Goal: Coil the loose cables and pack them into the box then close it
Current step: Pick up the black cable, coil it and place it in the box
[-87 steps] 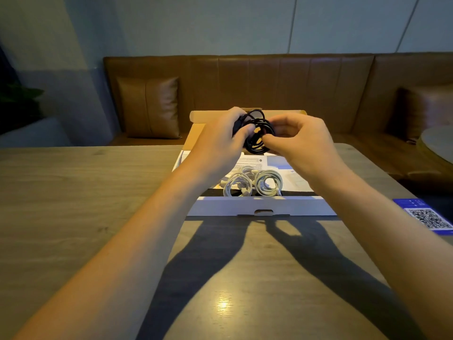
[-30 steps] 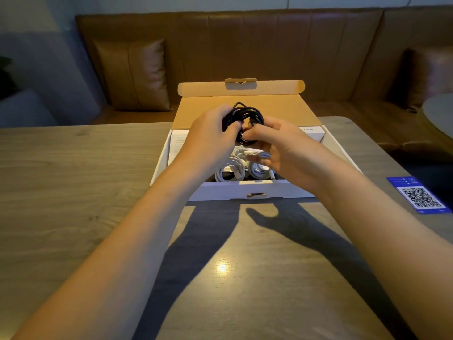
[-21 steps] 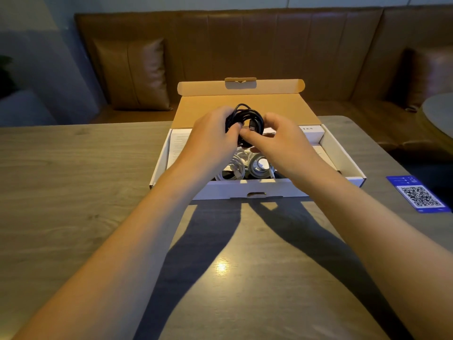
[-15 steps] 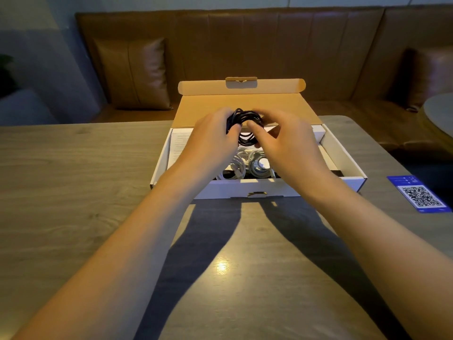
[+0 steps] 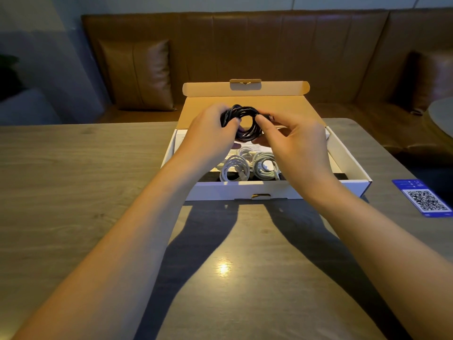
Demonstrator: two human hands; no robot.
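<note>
Both hands, left and right, grip a coiled black cable above the open box. White coils lie inside at 6 o'clock.

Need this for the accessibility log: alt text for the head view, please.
Two hands, left and right, hold a coiled black cable above an open white box on a wooden table. White coiled cables lie inside the box; a blue QR card sits to its right.
</note>
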